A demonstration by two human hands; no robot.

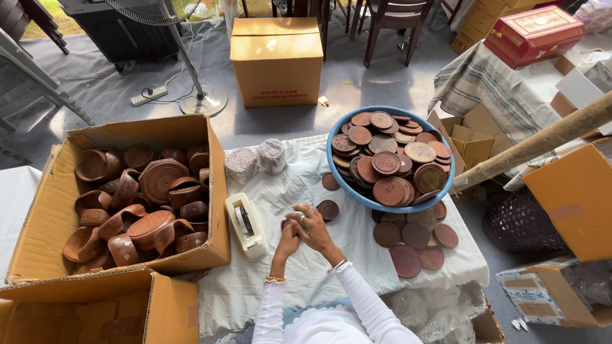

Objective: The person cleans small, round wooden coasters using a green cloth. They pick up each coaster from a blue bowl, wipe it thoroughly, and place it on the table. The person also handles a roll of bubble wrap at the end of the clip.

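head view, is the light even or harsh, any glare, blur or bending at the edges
Head view: soft, even daylight with weak shadows; mild glare on the white cloth and the white tape dispenser; wide-lens bending shows at the edges, as on the tilted cardboard box of wooden pieces; the hands, left hand and right hand, are sharp, what they hold is too small to tell.

Floor: grey carpet, daylit.
Fan: pedestal fan beside a power strip.
Furniture: dark chairs at the back.
Side table: striped cloth.
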